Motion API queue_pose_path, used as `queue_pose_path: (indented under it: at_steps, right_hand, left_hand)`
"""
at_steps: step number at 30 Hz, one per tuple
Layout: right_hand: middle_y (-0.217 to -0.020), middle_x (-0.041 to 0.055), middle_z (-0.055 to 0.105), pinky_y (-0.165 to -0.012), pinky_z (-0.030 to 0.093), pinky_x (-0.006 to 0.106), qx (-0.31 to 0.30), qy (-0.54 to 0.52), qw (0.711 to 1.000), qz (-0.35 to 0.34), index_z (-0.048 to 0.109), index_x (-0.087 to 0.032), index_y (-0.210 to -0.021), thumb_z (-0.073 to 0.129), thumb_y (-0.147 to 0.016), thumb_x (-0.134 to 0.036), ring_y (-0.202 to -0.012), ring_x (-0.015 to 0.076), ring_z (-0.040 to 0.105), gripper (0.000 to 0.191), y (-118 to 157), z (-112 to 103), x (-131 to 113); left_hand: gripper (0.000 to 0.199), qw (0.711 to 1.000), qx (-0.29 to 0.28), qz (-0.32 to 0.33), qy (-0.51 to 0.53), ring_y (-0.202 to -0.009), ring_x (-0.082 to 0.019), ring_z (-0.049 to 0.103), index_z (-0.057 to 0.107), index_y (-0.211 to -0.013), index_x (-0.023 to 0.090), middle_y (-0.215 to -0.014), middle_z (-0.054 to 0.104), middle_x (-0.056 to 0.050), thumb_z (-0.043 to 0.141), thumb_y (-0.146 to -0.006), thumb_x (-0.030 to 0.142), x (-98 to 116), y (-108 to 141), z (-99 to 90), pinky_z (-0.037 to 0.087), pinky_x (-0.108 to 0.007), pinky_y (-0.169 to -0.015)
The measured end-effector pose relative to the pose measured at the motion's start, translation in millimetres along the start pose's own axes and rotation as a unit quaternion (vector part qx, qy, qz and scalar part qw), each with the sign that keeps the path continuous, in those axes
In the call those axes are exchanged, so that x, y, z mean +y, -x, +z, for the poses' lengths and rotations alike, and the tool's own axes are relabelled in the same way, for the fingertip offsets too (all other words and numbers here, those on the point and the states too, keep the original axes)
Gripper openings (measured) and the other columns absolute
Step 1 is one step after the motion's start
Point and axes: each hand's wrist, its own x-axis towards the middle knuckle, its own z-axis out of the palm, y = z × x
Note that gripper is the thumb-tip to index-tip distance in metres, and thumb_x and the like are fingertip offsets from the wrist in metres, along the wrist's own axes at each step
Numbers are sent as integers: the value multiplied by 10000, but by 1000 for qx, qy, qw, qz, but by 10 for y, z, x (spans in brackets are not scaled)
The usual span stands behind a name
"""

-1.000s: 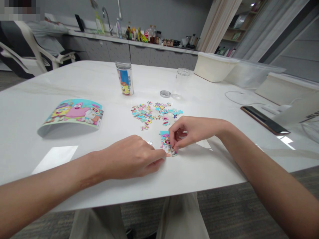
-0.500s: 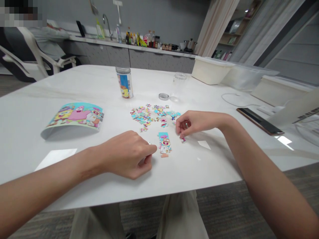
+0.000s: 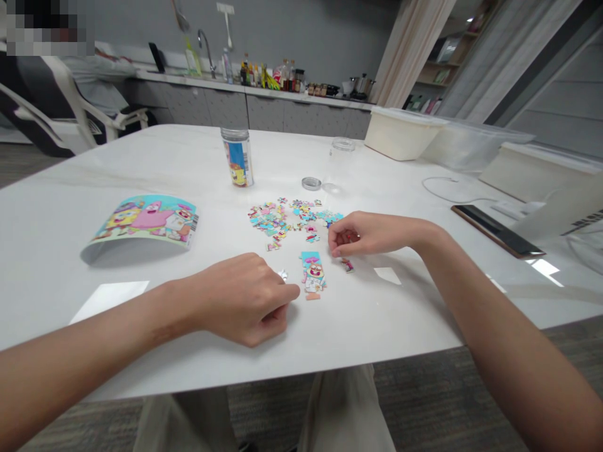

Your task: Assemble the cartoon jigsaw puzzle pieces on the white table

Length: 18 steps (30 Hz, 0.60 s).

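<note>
Joined puzzle pieces [image 3: 313, 275] form a narrow upright strip on the white table. Just left of the strip, my left hand [image 3: 252, 300] rests closed on the table; what it holds, if anything, is hidden. A pale loose piece [image 3: 283, 275] lies beside its knuckles. My right hand [image 3: 351, 235] is curled at the right edge of the loose pieces, fingertips pinched, with a bit of red showing among the fingers. Below it lies a small separate piece [image 3: 347, 265]. The pile of loose pieces [image 3: 271, 218] spreads beyond both hands.
A curved picture sheet [image 3: 146, 221] stands at left. Behind the pile are a labelled jar [image 3: 238, 160], a metal lid [image 3: 311, 183] and a clear jar [image 3: 342, 154]. A phone-like dark slab [image 3: 497, 230] and storage boxes [image 3: 402, 135] are at right. A person sits at far left.
My right hand has moved slightly left and up, away from the small piece under its fingertips. My left hand remains nearly in place. The view has shifted slightly.
</note>
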Motion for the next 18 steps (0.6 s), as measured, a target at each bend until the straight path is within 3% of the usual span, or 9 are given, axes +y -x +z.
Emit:
queue_pose_path:
  at_steps: [18]
  right_hand:
    - [-732, 25, 656, -581, 355, 257, -18, -5, 1000, 8, 616, -162, -819, 579, -850, -354, -643, 128, 526, 198, 0, 10, -3]
  left_hand:
    - [149, 1000, -12, -1, -4, -393, -138, 459, 515, -627, 200, -469, 536, 13, 494, -766, 149, 9, -10, -13, 251, -282, -429]
